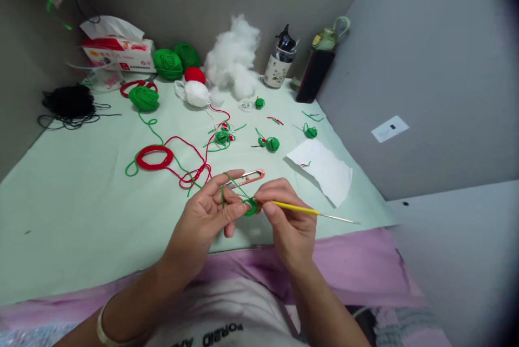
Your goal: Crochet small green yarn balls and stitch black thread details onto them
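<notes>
Between thumb and fingers, my left hand (211,207) pinches a small round green crochet piece (251,206). Green yarn (235,182) loops over the left index finger and runs to that piece. My right hand (290,217) is closed around a crochet hook (298,208) with a yellow handle; one metal end points out to the right, the other is at the green piece, its tip hidden by the fingers. Just beyond my hands lie small thread snips (253,176) with orange-pink handles, partly covered by my left fingers.
Red yarn (154,158) lies coiled on the pale green table cover (81,201). Small green crocheted balls (272,144) and a white paper (324,171) sit beyond my hands. Along the back stand a tissue box (119,55), yarn balls (167,64), white stuffing (233,58), a pen cup (279,66) and a phone (315,75).
</notes>
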A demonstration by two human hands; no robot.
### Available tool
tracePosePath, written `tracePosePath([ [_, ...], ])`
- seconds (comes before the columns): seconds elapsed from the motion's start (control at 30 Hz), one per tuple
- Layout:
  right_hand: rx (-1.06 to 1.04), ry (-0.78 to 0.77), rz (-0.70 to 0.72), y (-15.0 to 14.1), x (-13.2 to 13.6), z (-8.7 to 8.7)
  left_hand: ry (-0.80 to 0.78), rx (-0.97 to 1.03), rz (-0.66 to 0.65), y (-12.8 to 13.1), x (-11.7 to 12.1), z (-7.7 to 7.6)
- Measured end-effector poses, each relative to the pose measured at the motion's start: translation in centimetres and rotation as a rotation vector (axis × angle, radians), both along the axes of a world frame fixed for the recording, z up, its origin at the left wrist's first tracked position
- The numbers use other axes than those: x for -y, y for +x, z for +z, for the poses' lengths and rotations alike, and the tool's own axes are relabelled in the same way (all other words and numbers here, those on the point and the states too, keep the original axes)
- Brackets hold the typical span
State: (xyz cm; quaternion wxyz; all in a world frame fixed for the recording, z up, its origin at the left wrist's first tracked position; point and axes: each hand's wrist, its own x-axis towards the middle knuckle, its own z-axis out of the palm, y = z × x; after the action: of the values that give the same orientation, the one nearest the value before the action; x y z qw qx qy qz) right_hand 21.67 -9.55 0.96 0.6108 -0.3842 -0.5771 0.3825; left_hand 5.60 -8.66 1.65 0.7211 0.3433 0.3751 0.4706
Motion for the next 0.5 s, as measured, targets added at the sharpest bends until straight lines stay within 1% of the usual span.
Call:
tracePosePath([
  [0.13,-0.006,0.024,0.019,0.07,-0.06,-0.01,0.0,0.003,-0.038,-0.25,-0.18,0.03],
  [0.2,-0.093,-0.008,0.045,0.1,-0.2,-0.16,-0.006,0.001,-0.045,-0.28,-0.35,0.1],
  [0.27,-0.21,-0.068,0.099,0.2,-0.37,-0.25,-0.011,0.009,-0.053,-0.28,-0.49,0.25],
  [0.33,-0.276,-0.115,0.151,0.38,-0.45,-0.17,-0.012,0.018,-0.062,-0.31,-0.54,0.41],
  [0.4,-0.244,-0.112,0.156,0.63,-0.36,0.11,-0.003,0.01,-0.058,-0.35,-0.48,0.5],
  [0.47,-0.105,-0.033,0.102,0.91,-0.07,0.47,0.02,-0.02,-0.032,-0.37,-0.35,0.51],
  [0.5,-0.001,0.037,0.062,1.04,0.12,0.61,0.036,-0.039,-0.014,-0.37,-0.28,0.5],
])
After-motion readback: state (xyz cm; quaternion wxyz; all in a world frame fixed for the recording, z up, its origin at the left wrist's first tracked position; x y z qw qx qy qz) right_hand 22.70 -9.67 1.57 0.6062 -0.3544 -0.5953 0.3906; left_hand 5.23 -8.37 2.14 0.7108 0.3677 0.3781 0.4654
